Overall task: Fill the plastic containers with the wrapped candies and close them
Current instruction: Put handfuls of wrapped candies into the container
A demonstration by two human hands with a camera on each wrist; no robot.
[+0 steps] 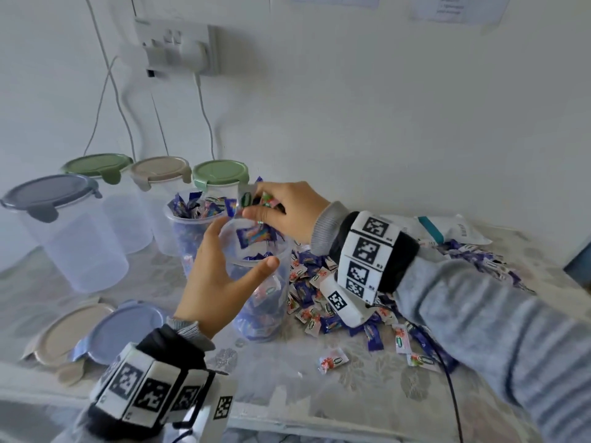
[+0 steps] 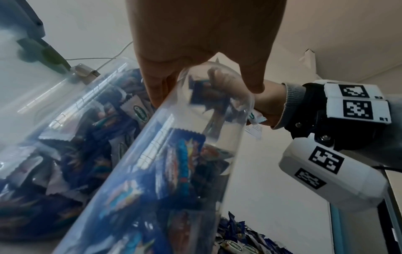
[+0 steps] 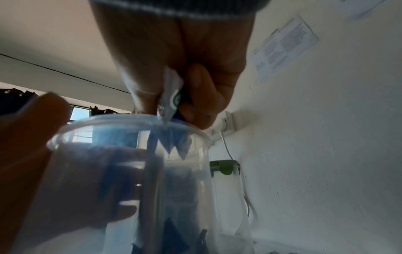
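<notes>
Patterned tabletop (image 1: 367, 372) set against a white wall (image 1: 383, 107) with socket and cables. Left hand (image 1: 211, 282) grips the open container (image 1: 256, 302) near its rim; right hand (image 1: 287, 209), over the mouth, pinches wrapped candies (image 1: 252, 199). Loose candy pile (image 1: 319, 298) lies right; closed containers (image 1: 80, 231) stand left rear; two lids (image 1: 96, 330) rest near the front edge.
</notes>
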